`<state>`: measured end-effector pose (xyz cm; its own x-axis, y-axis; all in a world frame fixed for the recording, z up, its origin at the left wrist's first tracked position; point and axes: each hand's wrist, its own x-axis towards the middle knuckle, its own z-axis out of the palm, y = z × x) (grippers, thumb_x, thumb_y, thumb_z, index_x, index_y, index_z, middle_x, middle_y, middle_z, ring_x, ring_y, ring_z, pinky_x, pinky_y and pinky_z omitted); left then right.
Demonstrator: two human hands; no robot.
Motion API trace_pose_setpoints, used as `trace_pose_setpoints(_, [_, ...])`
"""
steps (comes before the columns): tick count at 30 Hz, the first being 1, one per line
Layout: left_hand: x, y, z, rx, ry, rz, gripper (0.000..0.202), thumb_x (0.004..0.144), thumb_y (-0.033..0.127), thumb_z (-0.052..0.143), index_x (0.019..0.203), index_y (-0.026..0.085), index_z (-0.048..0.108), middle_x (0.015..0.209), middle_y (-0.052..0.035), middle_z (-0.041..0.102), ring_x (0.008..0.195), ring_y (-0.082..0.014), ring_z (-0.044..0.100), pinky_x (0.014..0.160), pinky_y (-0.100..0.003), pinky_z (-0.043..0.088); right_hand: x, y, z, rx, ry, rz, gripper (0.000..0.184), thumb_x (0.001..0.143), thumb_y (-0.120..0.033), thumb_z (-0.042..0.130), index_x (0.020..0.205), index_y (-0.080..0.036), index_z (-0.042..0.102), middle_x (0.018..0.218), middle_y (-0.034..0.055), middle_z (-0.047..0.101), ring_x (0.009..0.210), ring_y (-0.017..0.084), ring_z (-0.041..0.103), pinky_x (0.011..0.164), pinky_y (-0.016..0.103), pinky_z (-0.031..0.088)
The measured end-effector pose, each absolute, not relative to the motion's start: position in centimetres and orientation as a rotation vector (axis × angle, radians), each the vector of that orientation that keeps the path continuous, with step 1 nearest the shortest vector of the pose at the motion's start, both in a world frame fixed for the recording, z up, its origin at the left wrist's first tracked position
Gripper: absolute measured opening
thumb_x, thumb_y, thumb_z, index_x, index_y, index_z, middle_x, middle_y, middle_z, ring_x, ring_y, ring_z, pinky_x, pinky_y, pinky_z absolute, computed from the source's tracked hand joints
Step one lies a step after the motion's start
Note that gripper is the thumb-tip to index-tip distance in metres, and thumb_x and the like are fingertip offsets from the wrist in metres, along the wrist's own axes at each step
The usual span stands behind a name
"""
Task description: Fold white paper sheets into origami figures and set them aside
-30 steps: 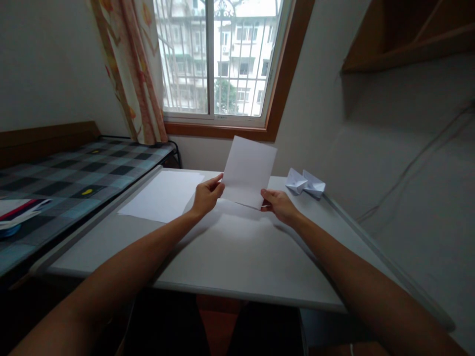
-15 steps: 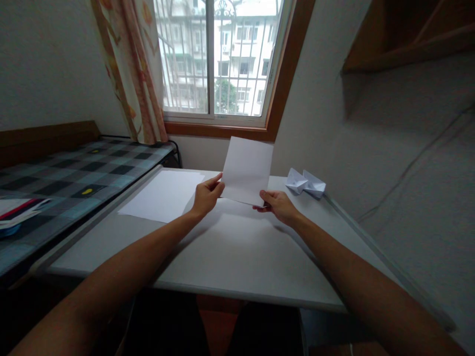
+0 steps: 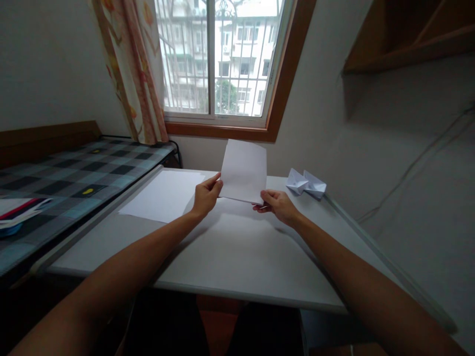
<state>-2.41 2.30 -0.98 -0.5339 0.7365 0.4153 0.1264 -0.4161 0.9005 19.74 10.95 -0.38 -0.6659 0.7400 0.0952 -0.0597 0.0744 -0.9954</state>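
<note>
A white sheet of paper [image 3: 244, 170], seemingly folded in half, is held up above the table, tilted with its far edge raised. My left hand [image 3: 206, 194] is closed on its left edge, thumb and fingers pinching it. At the lower right corner, my right hand [image 3: 279, 203] grips the same paper between thumb and fingers. Left of my left hand, flat white sheets [image 3: 163, 195] lie on the table. Two folded paper boats [image 3: 307, 184] sit beyond my right hand, near the table's far right corner.
The white table [image 3: 237, 262] stands below a barred window [image 3: 237, 64] with a wooden frame. On the left is a bed [image 3: 74, 183] with a checked cover and some papers [image 3: 22, 210] on it. A wooden shelf [image 3: 408, 54] hangs at upper right.
The held paper has tilted slightly, its upper edge shifting left and a little down. Both hands keep their grip in nearly the same place.
</note>
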Motion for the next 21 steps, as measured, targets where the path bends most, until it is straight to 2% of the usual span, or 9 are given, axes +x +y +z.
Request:
trace_pose_setpoints(9, [-2.39,2.26,-0.49,1.202,1.18,1.985,0.055,0.071,0.033,0.072,0.121,0.014,0.061,0.061,0.0035,0.051,0.052,-0.0046,0.037,0.049,-0.02,0.032,19.81,11.4,-0.68,-0.732,-1.705,1.53,0.043,0.066,-0.052,0.073,0.069,-0.014,0.054,0.058,-0.0026,0.053,0.064,0.018,0.07,0.055,0.022,0.056])
trace_pose_setpoints(14, [-2.69,2.07,-0.08,1.215,1.149,1.897,0.057,0.069,0.034,0.073,0.121,0.016,0.061,0.066,0.0021,0.055,0.055,-0.0049,0.042,0.053,-0.021,0.037,19.98,11.15,-0.06,-0.766,-1.718,1.442,0.045,0.064,-0.055,0.074,0.067,-0.014,0.054,0.058,-0.001,0.056,0.062,0.018,0.07,0.054,0.022,0.056])
trace_pose_setpoints(21, [-2.97,2.16,-0.23,1.12,1.234,1.848,0.048,0.064,0.037,0.076,0.104,0.013,0.069,0.077,-0.0023,0.064,0.064,-0.0086,0.053,0.062,-0.025,0.047,20.14,11.28,0.01,-0.745,-1.773,1.389,0.047,0.065,-0.058,0.071,0.067,-0.014,0.053,0.057,-0.0019,0.054,0.061,0.019,0.069,0.055,0.023,0.056])
